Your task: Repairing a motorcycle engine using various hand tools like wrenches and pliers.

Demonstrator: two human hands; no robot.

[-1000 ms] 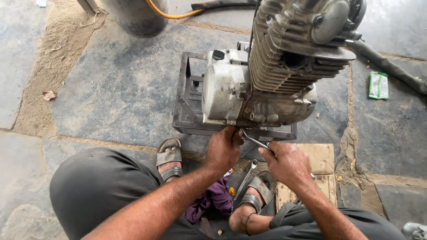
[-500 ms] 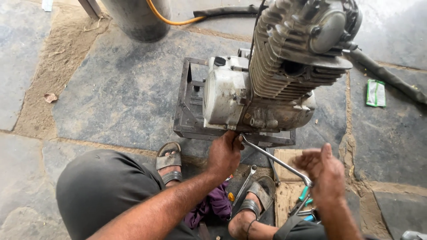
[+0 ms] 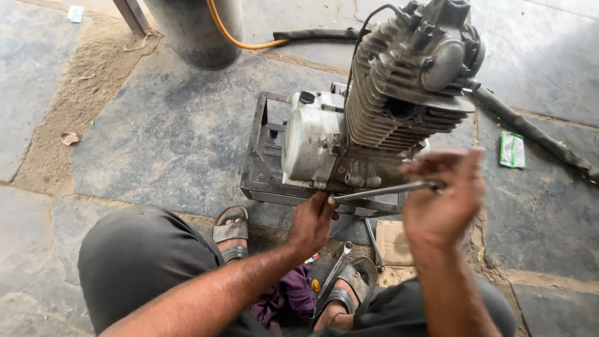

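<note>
From the head camera, the left hand (image 3: 314,219) reaches forward from a bare forearm, knuckles up, fingers curled down around the near end of a long metal wrench (image 3: 387,190) where it meets the underside of the engine (image 3: 380,118); the grasp is closed on that end, though the fingertips are hidden behind the hand. The right hand (image 3: 444,198) is raised higher and to the right of it, blurred, wrist bent, fingers clenched around the far end of the same wrench, which runs between the two grips, slightly uphill toward the right. The engine sits just above and beyond both grips on a dark metal stand (image 3: 259,163). Well to the right of the right hand's grip, a small green and white packet (image 3: 512,150), rectangular and flat, lies on the stone floor (image 3: 156,143). Just below that grip lies a flat piece of brown cardboard (image 3: 392,242). Below the left hand's grip a spanner (image 3: 336,269) lies by a sandalled foot (image 3: 346,293), beside a purple cloth (image 3: 288,297).
</note>
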